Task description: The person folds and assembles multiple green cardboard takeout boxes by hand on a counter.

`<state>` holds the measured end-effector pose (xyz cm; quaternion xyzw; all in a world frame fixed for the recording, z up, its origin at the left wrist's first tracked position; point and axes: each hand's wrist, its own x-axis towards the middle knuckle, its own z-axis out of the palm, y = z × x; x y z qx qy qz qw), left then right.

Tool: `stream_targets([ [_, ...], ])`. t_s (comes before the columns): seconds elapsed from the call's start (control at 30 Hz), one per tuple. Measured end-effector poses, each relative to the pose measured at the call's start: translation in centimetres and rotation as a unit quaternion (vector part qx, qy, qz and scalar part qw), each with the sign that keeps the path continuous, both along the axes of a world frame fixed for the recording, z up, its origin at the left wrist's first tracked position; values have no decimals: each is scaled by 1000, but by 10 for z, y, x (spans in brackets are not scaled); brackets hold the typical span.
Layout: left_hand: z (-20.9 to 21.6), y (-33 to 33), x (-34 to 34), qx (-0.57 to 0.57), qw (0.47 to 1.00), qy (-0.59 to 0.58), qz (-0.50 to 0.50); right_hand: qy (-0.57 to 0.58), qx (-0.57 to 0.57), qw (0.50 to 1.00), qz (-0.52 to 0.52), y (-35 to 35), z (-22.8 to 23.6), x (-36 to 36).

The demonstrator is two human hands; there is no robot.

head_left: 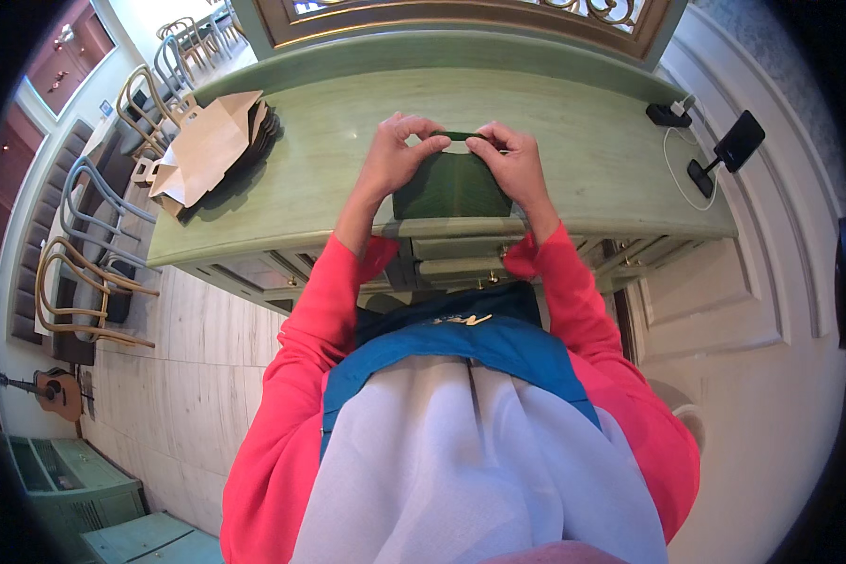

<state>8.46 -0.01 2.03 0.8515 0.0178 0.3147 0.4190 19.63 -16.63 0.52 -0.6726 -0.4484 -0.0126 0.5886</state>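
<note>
Head camera is showing two bare hands meeting at the upper edge of a dark green leaf (453, 186), which is lying at the front edge of the pale green counter (320, 122), right before the person's body. The left hand (399, 155) is pinching the left end of this edge between thumb and fingers, and the right hand (515, 164) is pinching the right end in the same manner, so neither hand is staying free. Between the thumbs, the edge is curving up as a narrow strip, and a small light gap is showing under it; whether it is rolled or only bent, I cannot tell. For working this edge well, I think both hands should be pressing equally and staying level, with the thumbs supporting from below, because a leaf may be splitting along its veins if one side is pulling harder. Keeping the lower part flat would probably be helping as well. Around the hands, red sleeves (315, 320) are reaching over a blue apron (461, 346). On the left end of the counter, flat brown paper bags (207, 150) are lying in a pile; on the right end, a black phone-like device (740, 141) is standing on a holder, near a white cable (667, 155). Farther to the left, chairs (103, 202) are standing, and a guitar (59, 393) is resting near the wall.
</note>
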Motion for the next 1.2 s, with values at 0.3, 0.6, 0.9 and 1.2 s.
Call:
stream_targets([
  [0.3, -34, 1, -2, 171, 973, -125, 96, -233, -2, 956, -178, -26, -5, 28],
  [0.6, -80, 32, -30, 197, 961, 41, 191, -317, -96, 843, -424, -75, -31, 200],
  [0.9, -84, 33, -34, 194, 966, 59, 163, -131, 15, 810, -571, -77, -75, 286],
  [1.2, -82, 34, -37, 126, 975, 15, 182, -29, -105, 754, -648, -102, -85, 353],
])
